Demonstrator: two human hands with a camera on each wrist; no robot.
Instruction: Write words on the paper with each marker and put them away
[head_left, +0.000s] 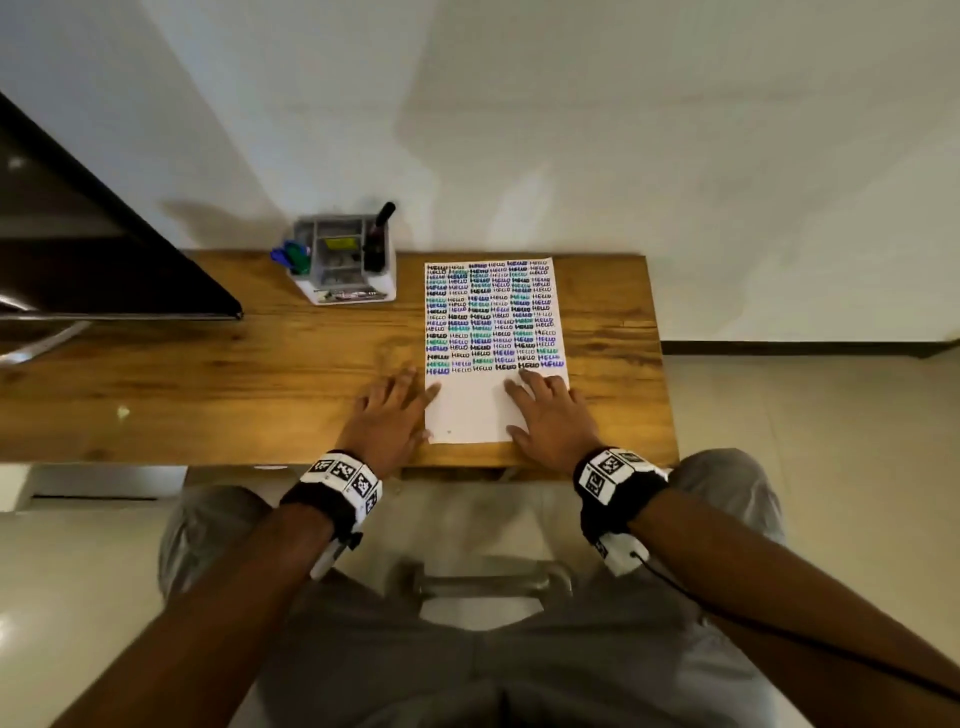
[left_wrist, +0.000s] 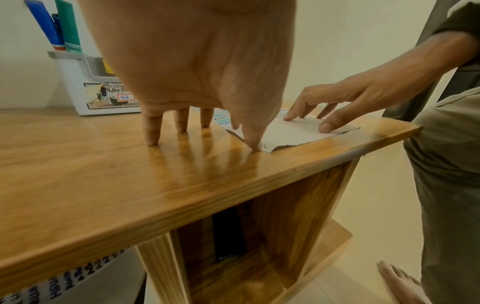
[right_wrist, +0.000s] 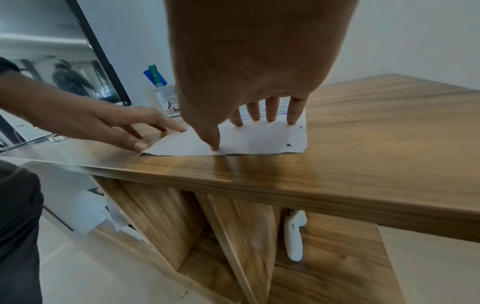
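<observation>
A white paper (head_left: 470, 410) covered with rows of "HELLO" in black, blue and green lies on the wooden table (head_left: 260, 374); its lower strip is blank. My left hand (head_left: 392, 410) rests flat on the wood at the paper's left edge, fingers straight, holding nothing. My right hand (head_left: 545, 410) lies flat on the paper's lower right part (right_wrist: 259, 137), fingers spread. A grey and white organizer (head_left: 345, 262) at the back holds a black marker (head_left: 378, 234) upright on its right side and blue and green markers (head_left: 291, 254) on its left.
A dark screen (head_left: 104, 249) slants over the table's left end. The wall runs right behind the table. Below the tabletop are open wooden compartments (left_wrist: 259, 236), one with a white controller (right_wrist: 293, 236). My legs and a chair sit below the near edge.
</observation>
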